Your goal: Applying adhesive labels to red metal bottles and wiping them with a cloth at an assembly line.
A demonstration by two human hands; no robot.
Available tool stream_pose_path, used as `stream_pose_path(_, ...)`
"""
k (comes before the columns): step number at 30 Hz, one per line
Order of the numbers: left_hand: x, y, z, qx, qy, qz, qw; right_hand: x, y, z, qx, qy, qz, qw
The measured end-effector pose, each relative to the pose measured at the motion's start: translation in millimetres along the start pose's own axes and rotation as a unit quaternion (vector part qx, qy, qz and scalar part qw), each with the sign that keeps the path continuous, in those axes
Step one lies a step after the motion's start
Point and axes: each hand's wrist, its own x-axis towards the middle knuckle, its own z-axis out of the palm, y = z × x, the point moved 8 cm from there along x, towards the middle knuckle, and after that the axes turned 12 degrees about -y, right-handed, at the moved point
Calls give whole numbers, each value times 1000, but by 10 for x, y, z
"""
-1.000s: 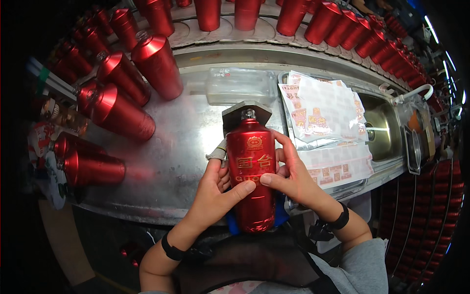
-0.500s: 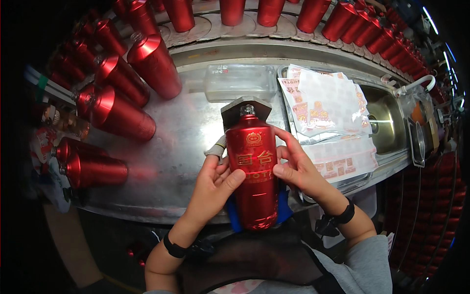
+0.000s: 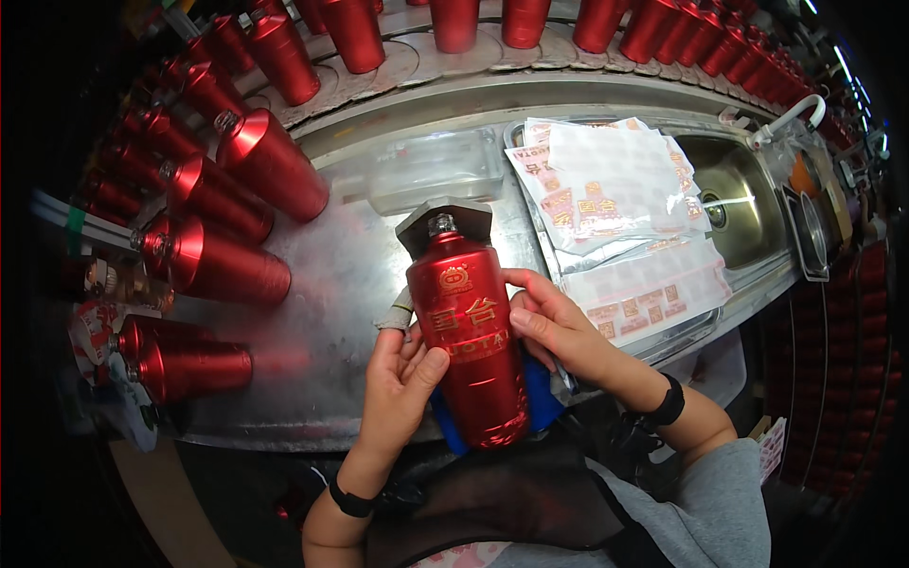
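Observation:
A shiny red bottle (image 3: 471,369) with gold lettering and a crest leans back in front of me, its clear neck lying against a dark angular block (image 3: 481,222). My left hand (image 3: 402,383) is closed on the bottle's left side, thumb on the front. One of its fingers wears a whitish cover (image 3: 393,314). At the bottle's right side, my right hand (image 3: 559,331) grips the edge, with thumb and index finger at the lettering; its other fingers are partly hidden behind. Blue material (image 3: 542,393) shows beneath the bottle.
Several red bottles (image 3: 218,260) stand on the left of the metal table (image 3: 331,331). More line a curved conveyor (image 3: 417,59) at the back. A clear plastic box (image 3: 436,170) lies behind the block. Printed transfer sheets (image 3: 615,189) fill a tray beside a sink (image 3: 724,185).
The view has shifted, so the table things sit differently in the picture. The bottle leans a little more to the left, both hands still on it. My right thumb has moved toward the bottle's edge.

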Motion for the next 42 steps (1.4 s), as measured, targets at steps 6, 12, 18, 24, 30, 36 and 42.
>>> stream_pose_path(6,-9,5,15,-11,-5,14,1000,11,1,18,-30,1,-4,1000)
stream_pose_path(12,-13,13,13,-6,-9,20,1000,-26,-38,18,6,-33,-2,999)
stream_pose_path(18,-30,-2,-10,-13,-8,14,1000,1,2,-3,8,7,16,1000)
stream_pose_path(24,-21,1,15,-18,-17,31,999,43,34,42,-62,22,-24,998)
stream_pose_path(30,-21,4,-4,-41,-19,32,998,29,-5,50,6,22,-12,1000)
stream_pose_path(36,13,6,42,-56,-7,35,998,41,-8,86,-55,14,-8,998)
stream_pose_path(42,16,31,40,-22,-12,27,999,60,73,45,-19,12,-27,999)
